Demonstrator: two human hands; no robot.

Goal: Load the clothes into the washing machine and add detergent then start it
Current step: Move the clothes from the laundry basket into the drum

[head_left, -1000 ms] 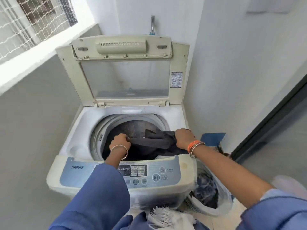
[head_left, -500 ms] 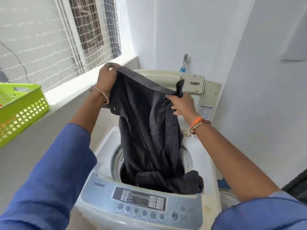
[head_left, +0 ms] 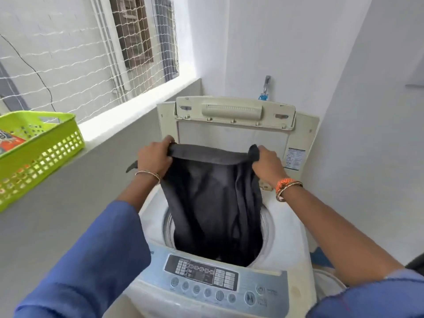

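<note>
Left hand (head_left: 154, 157) and right hand (head_left: 269, 165), each grip curled tight on the dark grey cloth garment (head_left: 213, 203), suspend it into the open white top-loading washing machine (head_left: 286, 230).

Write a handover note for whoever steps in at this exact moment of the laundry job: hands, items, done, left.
Left hand: grips one end of the dark garment's top edge.
Right hand: grips the other end, the edge stretched between them.
The garment hangs above the washing machine, its lower part already in the drum; lid is up.
Green basket on the ledge to the left holds an orange packet; whether it is detergent I cannot tell.
Done: lid open, garment partly in.
Left: drop the garment in, load any remaining clothes, add detergent, close the lid, press start on the control panel.
</note>
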